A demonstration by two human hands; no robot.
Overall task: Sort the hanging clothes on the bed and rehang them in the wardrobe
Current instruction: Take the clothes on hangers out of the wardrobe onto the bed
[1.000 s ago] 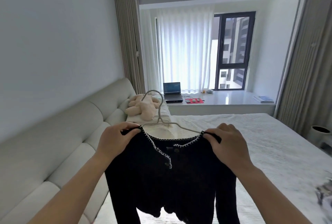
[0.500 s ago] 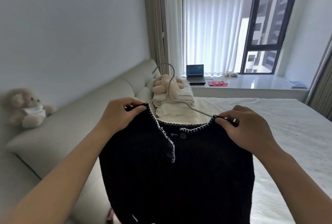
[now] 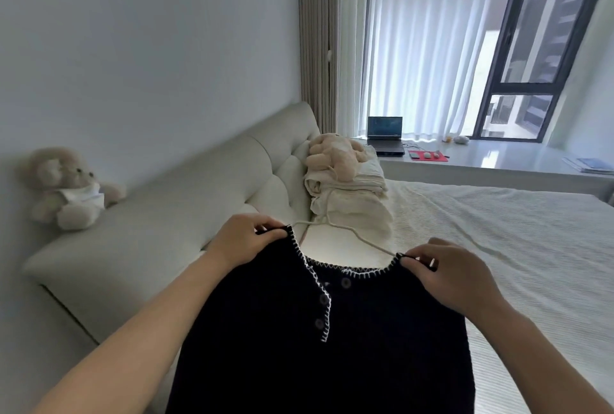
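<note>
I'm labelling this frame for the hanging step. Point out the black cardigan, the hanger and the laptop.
black cardigan (image 3: 332, 357), head view, on the front panel below the buttons.
hanger (image 3: 362, 241), head view, on its wire arm.
laptop (image 3: 384, 128), head view, on the screen.

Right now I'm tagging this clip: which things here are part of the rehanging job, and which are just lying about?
Job: black cardigan; hanger; left hand; right hand; bed.

Lying about: teddy bear; plush toy; folded blankets; laptop.

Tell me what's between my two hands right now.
In the head view, the cardigan's white-stitched neckline and the wire hanger span from left hand to right hand.
</note>
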